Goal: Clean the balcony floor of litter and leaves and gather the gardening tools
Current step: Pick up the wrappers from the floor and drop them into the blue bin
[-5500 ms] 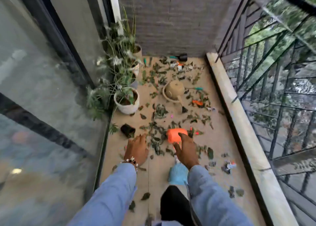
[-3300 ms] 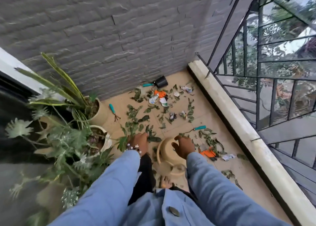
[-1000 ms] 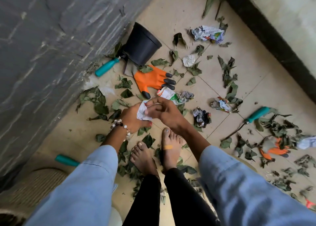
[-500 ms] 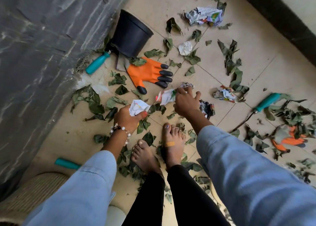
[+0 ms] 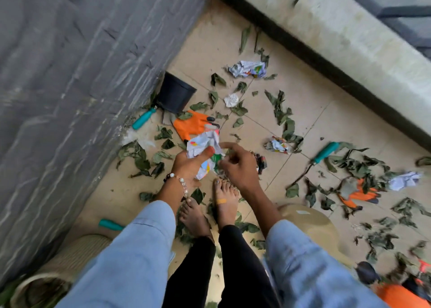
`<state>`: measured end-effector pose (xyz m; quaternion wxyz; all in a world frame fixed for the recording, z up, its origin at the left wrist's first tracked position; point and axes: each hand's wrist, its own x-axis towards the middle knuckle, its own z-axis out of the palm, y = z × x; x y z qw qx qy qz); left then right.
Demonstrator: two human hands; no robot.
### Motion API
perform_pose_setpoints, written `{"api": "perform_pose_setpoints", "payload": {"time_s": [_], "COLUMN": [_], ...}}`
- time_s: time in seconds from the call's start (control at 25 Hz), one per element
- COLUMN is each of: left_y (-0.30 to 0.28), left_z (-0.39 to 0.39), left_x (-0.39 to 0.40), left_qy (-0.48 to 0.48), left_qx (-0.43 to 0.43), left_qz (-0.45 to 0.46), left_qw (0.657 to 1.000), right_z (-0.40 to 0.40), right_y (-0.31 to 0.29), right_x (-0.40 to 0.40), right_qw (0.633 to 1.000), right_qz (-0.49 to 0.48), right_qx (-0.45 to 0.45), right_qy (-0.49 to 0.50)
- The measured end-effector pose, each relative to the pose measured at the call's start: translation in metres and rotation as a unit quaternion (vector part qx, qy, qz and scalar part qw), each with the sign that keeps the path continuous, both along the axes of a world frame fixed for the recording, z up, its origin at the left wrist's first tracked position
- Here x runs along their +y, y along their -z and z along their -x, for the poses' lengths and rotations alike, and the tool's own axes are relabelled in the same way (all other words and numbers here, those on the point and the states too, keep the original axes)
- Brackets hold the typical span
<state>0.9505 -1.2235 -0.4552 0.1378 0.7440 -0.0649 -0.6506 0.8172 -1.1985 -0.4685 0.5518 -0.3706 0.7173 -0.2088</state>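
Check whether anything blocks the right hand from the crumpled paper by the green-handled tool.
Nothing visible does. The right hand has bare tile between it and the crumpled paper; only leaves lie against the paper's far side.

Crumpled printed paper (image 5: 205, 144) is gripped in the left hand (image 5: 189, 165), above the tiled balcony floor (image 5: 314, 111). Further crumpled litter lies on the floor: one piece (image 5: 248, 69) near the parapet, a small white wad (image 5: 231, 100), another (image 5: 277, 145) among leaves. Dry green leaves (image 5: 283, 116) are scattered throughout. An orange glove (image 5: 192, 124) lies flat beside a tipped black pot (image 5: 176, 94). Teal-handled tools (image 5: 325, 151) lie on the tiles, one (image 5: 143, 118) by the wall.
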Motion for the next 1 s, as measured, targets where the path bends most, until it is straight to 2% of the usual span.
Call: {"api": "perform_pose_setpoints", "payload": {"time_s": [0.08, 0.16, 0.24, 0.32, 0.4, 0.44, 0.48, 0.56, 0.64, 0.8, 0.92, 1.0], "left_y": [-0.02, -0.027, -0.027, -0.018, 0.003, 0.016, 0.029, 0.058, 0.079, 0.14, 0.163, 0.167], "left_z": [0.011, 0.015, 0.016, 0.013, 0.004, -0.003, -0.009, -0.021, -0.025, -0.035, -0.039, -0.04], "left_x": [-0.013, -0.025, -0.036, -0.046, -0.057, -0.063, -0.069, -0.079, -0.084, -0.08, -0.082, -0.087], "left_qy": [-0.038, -0.089, -0.107, -0.103, -0.109, -0.107, -0.096, -0.081, -0.075, -0.093, -0.087, -0.074], "left_qx": [0.037, 0.075, 0.055, -0.01, -0.067, -0.09, -0.104, -0.121, -0.117, -0.127, -0.132, -0.129], "left_qz": [-0.025, -0.006, 0.004, 0.016, 0.035, 0.043, 0.048, 0.046, 0.035, 0.012, 0.009, 0.009], "left_qw": [0.998, 0.993, 0.993, 0.995, 0.991, 0.989, 0.989, 0.988, 0.99, 0.987, 0.987, 0.989], "right_z": [0.003, 0.008, 0.015, 0.025, 0.035, 0.042, 0.048, 0.051, 0.049, 0.028, 0.018, 0.013], "right_y": [-0.019, -0.028, -0.028, -0.016, 0.013, 0.035, 0.057, 0.098, 0.134, 0.208, 0.229, 0.229], "right_x": [-0.01, -0.022, -0.039, -0.06, -0.084, -0.096, -0.107, -0.127, -0.142, -0.154, -0.152, -0.15], "right_qw": [0.997, 0.986, 0.975, 0.974, 0.989, 0.997, 0.998, 0.967, 0.936, 0.905, 0.886, 0.887], "right_qz": [-0.013, -0.029, -0.048, -0.066, -0.067, -0.056, -0.047, -0.054, -0.069, -0.093, -0.154, -0.121], "right_qx": [-0.07, -0.151, -0.211, -0.215, -0.134, -0.053, 0.039, 0.184, 0.217, 0.243, 0.284, 0.325], "right_qy": [0.035, 0.062, 0.05, 0.015, 0.012, 0.005, -0.03, -0.166, -0.27, -0.337, -0.333, -0.304]}}
